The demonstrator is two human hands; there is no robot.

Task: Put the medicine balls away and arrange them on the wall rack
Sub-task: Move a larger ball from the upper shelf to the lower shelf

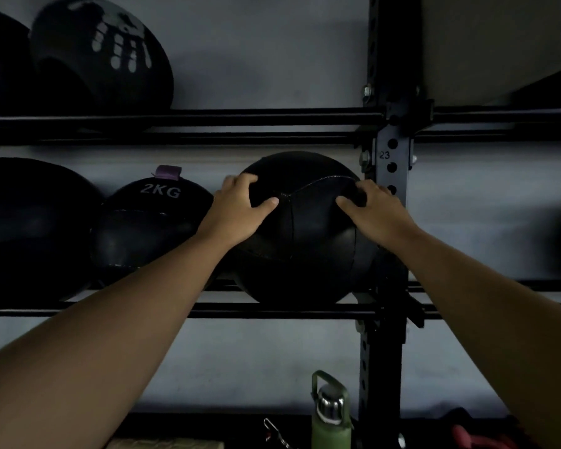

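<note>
**Both hands on a black ball at the rack**

Bare forearms reach up from the bottom corners. Behind them the wall rack [208, 311] spans the view, its upright post [391, 157] marked 23. On its lower rails sits the black medicine ball [308, 247], just left of the post. The left hand [237, 212] and right hand [373, 212] press its upper sides, fingers spread and curled on it. Beside it rests the 2KG ball [149, 222]. Below stands a green bottle [331, 422].

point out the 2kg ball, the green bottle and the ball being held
2kg ball [153, 222]: head view, front face below the label
green bottle [331, 431]: head view, green body
held ball [305, 241]: head view, front panel
</note>
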